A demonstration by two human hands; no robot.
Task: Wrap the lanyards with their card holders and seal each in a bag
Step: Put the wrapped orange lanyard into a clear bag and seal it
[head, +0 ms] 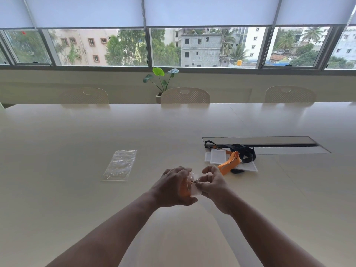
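My left hand (173, 186) and my right hand (212, 186) meet above the table's near middle, both closed on a clear card holder (195, 192) with an orange lanyard wound around it; a small metal clip (195, 181) shows between my fingers. Most of that bundle is hidden by my left hand. To the right lies a pile: an orange lanyard (229, 162), a black lanyard (242, 151) and several clear card holders (217, 156). A stack of clear plastic bags (119, 165) lies flat to the left.
The long cream table (96, 199) has a recessed cable slot (269, 144) behind the pile. Three cream chairs (185, 95) stand along the far edge, with a potted plant (160, 81) under the windows.
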